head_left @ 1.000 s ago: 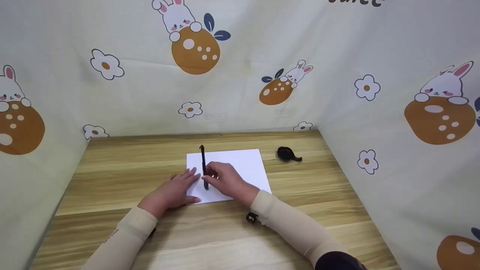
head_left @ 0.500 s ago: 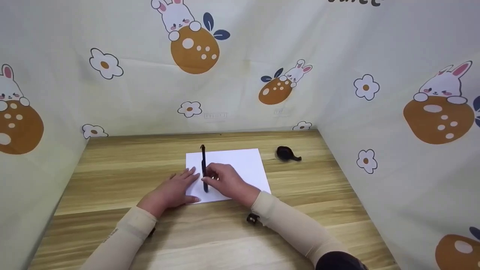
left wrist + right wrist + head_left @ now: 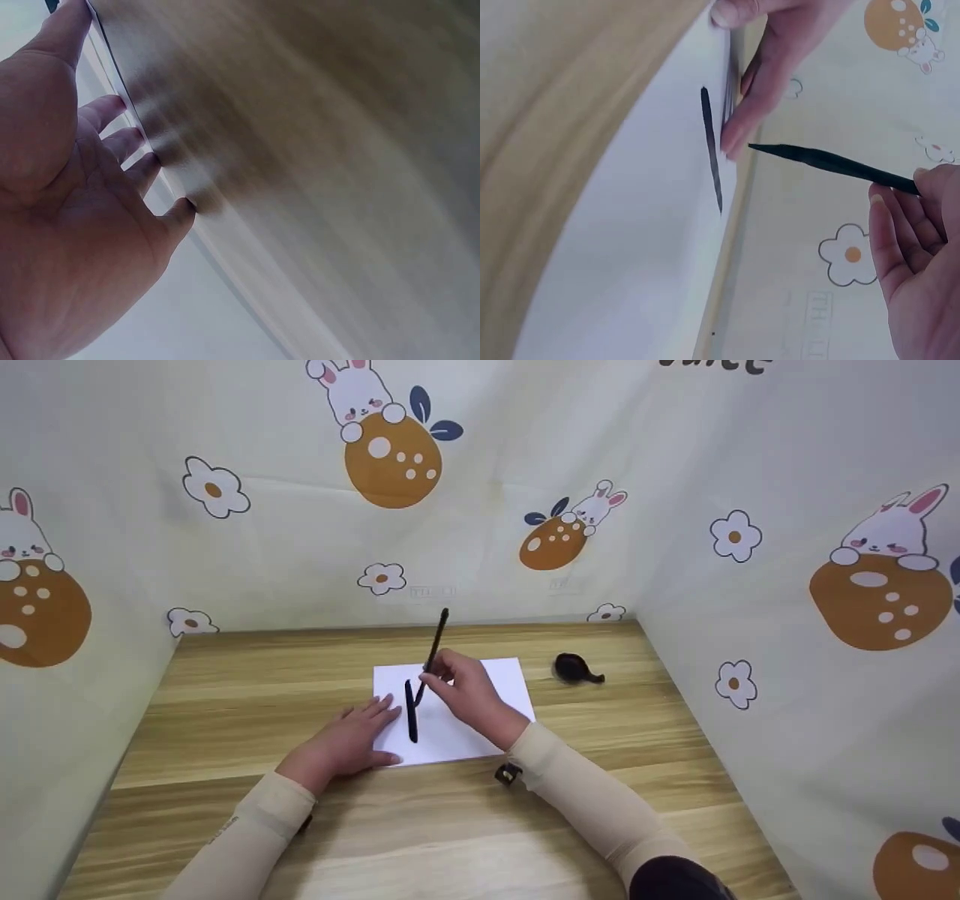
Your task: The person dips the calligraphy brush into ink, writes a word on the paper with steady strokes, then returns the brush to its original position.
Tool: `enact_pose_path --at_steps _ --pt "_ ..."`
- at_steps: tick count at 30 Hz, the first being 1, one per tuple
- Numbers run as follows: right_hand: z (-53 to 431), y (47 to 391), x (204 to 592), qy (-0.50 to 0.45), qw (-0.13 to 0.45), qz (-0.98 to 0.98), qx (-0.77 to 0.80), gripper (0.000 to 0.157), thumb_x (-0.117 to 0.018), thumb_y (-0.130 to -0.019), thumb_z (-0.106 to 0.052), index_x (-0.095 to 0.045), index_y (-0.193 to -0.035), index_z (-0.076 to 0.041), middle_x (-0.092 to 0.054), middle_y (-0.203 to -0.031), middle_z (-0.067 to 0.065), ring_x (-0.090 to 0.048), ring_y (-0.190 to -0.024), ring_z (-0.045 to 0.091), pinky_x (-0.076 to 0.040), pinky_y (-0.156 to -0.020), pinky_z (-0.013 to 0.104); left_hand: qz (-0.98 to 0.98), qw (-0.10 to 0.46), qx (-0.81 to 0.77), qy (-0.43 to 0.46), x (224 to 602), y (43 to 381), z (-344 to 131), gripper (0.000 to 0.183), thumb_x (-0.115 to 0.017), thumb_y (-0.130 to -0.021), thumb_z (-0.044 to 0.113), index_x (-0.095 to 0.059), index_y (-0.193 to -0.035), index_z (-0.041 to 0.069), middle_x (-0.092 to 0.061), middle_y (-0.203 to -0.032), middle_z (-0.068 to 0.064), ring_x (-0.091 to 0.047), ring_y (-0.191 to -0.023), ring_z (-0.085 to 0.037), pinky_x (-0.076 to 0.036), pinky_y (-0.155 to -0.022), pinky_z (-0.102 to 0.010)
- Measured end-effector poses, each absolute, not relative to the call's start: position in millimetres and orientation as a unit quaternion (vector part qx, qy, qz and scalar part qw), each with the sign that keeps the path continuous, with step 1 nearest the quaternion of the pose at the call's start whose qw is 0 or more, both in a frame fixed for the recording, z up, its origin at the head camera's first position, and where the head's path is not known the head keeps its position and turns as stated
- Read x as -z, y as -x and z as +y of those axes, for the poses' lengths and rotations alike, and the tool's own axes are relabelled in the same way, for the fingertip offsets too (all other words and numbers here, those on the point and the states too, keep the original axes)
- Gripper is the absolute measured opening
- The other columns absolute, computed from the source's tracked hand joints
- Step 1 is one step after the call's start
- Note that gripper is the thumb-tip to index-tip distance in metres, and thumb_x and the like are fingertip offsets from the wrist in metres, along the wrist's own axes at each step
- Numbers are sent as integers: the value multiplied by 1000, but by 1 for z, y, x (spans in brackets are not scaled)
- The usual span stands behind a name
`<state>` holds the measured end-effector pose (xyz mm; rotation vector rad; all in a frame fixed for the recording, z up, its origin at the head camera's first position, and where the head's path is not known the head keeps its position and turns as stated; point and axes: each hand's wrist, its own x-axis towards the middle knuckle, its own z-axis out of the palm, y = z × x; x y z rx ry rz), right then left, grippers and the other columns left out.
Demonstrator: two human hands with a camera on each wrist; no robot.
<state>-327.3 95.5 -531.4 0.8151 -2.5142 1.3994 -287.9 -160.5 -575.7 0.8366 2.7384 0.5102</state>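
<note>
My right hand (image 3: 466,690) pinches a black writing brush (image 3: 436,640) by its shaft. In the right wrist view the brush's pointed tip (image 3: 769,148) looks lifted off the paper. A white sheet of paper (image 3: 480,727) lies on the table and carries one long vertical black stroke (image 3: 412,724), just left of the brush tip. My left hand (image 3: 349,742) rests on the sheet's left side with spread fingers. Its palm and fingertips (image 3: 180,214) show in the left wrist view, at the paper's edge.
A small black dish (image 3: 574,668) with a short handle stands on the wooden table (image 3: 420,840) to the right of the paper. Cloth walls (image 3: 480,540) printed with rabbits and flowers close off the back and sides.
My right hand has drawn the brush downward a little, then lifted it up and to the right, tilting it. The black stroke is uncovered now. My left hand has stayed put.
</note>
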Motion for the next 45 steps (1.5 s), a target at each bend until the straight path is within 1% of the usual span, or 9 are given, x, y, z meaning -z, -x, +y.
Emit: enact_pose_path --at_steps 4,7,12,17,28,35,41,45 --pt "93 338 533 -250 92 -844 -466 6 -75 -107 -13 -76 -111 -8 -80 -101 -1 -75 -96 9 -63 -89 27 935 118 -175 -284 577 288 -161 91 -77 -102 53 -42 -168 1 -29 -179 -24 -26 -165 -48 -23 -127 -76" --pt "90 345 536 -240 99 -846 -465 5 -75 -107 -12 -76 -111 -8 -80 -103 0 -76 -97 10 -63 -90 27 936 119 -174 -282 578 289 -162 92 -77 -102 54 -42 -168 1 -28 -179 -23 -25 -165 -48 -23 -127 -76" --pt "84 354 543 -224 92 -852 -465 5 -75 -106 -10 -77 -110 -8 -80 -102 1 -76 -96 11 -62 -89 26 937 123 -170 -279 577 289 -160 92 -77 -102 54 -41 -169 2 -28 -179 -23 -25 -165 -48 -22 -128 -75" --pt "81 359 548 -216 89 -853 -467 5 -76 -105 -8 -77 -110 -7 -81 -104 3 -77 -98 14 -62 -90 25 938 127 -167 -276 576 289 -158 92 -77 -102 54 -41 -170 3 -27 -180 -22 -24 -165 -48 -22 -128 -74" --pt "80 364 555 -205 94 -861 -456 6 -76 -104 -7 -78 -109 -7 -81 -104 3 -77 -96 13 -62 -87 25 938 124 -168 -277 578 290 -160 92 -77 -101 54 -42 -169 2 -28 -179 -23 -25 -165 -47 -23 -127 -76" --pt "78 364 559 -206 88 -867 -445 6 -76 -105 -8 -78 -110 -8 -81 -105 3 -77 -99 12 -62 -89 23 936 121 -174 -282 579 289 -159 91 -77 -102 52 -42 -168 0 -29 -179 -24 -25 -165 -49 -24 -126 -77" --pt "78 361 561 -211 81 -873 -432 5 -76 -105 -9 -77 -110 -10 -81 -105 1 -76 -100 11 -62 -90 27 935 125 -178 -279 576 288 -159 91 -78 -102 51 -42 -169 0 -28 -179 -25 -24 -165 -49 -23 -126 -77" --pt "78 360 562 -218 74 -869 -439 4 -77 -105 -9 -76 -108 -9 -81 -105 1 -77 -100 12 -63 -90 29 936 131 -173 -276 577 289 -158 92 -77 -102 52 -40 -170 2 -26 -180 -22 -22 -166 -48 -22 -128 -76"
